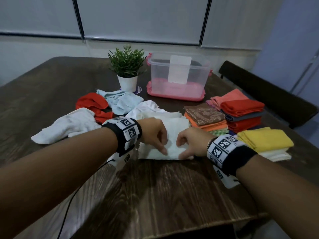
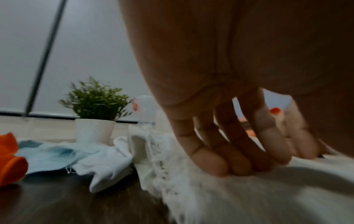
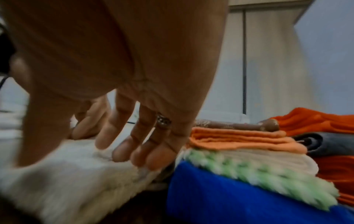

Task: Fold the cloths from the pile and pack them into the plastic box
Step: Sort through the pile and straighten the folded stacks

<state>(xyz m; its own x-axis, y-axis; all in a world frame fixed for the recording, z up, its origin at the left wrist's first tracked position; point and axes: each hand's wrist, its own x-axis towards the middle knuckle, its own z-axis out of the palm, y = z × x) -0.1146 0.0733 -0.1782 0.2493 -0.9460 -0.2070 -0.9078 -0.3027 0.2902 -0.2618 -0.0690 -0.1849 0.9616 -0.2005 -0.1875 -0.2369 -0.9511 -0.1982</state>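
Cloth in work: white cloth (image 1: 172, 135), part-folded, lies near the table's (image 1: 155, 195) near edge.
Left hand (image 1: 155, 133): fingers (image 2: 220, 163) pressed together, tips down on the cloth.
Right hand (image 1: 191, 144): fingers (image 3: 122, 153) slightly spread, resting on the cloth.
Plastic box (image 1: 177, 75): toward the far edge; its white label is unreadable.
Wristbands: square coded markers.

Two hands (image 1: 155, 133), one plastic box (image 1: 177, 76), one plant (image 1: 126, 61)
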